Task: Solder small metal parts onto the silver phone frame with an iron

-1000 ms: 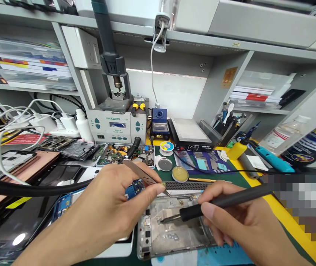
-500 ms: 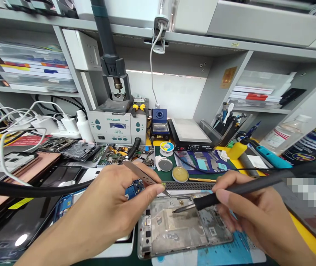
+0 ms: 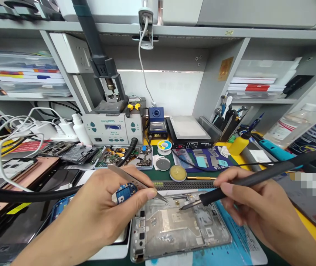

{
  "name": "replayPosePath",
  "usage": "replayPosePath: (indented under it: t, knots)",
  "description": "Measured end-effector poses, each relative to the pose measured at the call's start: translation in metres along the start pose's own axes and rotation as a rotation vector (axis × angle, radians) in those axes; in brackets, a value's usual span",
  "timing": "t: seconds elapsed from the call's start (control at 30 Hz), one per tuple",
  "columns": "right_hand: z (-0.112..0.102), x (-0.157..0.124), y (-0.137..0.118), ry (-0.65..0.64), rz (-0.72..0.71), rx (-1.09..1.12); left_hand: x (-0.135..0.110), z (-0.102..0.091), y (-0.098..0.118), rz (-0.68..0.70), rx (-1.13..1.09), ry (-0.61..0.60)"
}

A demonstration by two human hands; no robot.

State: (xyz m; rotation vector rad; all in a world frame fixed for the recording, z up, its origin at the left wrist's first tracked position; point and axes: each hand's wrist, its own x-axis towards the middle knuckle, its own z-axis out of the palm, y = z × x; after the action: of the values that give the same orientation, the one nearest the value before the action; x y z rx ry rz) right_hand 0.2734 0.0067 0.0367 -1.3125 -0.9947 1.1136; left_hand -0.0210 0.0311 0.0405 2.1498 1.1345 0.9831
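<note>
My left hand (image 3: 105, 207) is closed on metal tweezers (image 3: 139, 183), their tips pointing down over the upper part of a bare metal phone frame (image 3: 174, 231). Whether the tips grip anything is too small to tell. A blue circuit board (image 3: 124, 193) shows partly behind my left fingers. My right hand (image 3: 257, 207) grips a soldering iron (image 3: 216, 195) like a pen. Its dark tip is low over the upper middle of the frame, right of a pale pad; contact cannot be made out. The frame rests on a light-blue printed sheet (image 3: 246, 244).
Phones and phone parts (image 3: 16, 221) are piled at left. Behind the frame stand a tin of yellowish paste (image 3: 178, 173), a solder spool (image 3: 164, 146), a hot-air station (image 3: 110, 129) and a heating plate (image 3: 189, 129). Thick black cables cross both sides.
The view has shifted slightly. The iron's tip has moved right over the frame, away from the pale pad. The tweezers' tips have come slightly lower. Both hands keep their tools.
</note>
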Motion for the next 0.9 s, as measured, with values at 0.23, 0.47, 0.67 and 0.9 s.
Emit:
replayPosePath:
  t: [0.23, 0.47, 0.67, 0.9]
  knots:
    - [-0.015, 0.007, 0.016, -0.063, -0.003, -0.029, 0.001, 0.000, 0.006, 0.024, -0.002, -0.034]
    - [-0.023, 0.014, 0.029, -0.187, 0.058, -0.025, -0.002, 0.000, 0.008, 0.047, 0.018, -0.006]
    - [-0.017, 0.015, 0.027, -0.189, 0.066, 0.023, -0.005, -0.003, 0.004, -0.002, -0.032, 0.100]
    - [-0.008, 0.015, 0.020, -0.114, 0.045, 0.060, -0.010, -0.006, 0.001, -0.003, -0.028, 0.169]
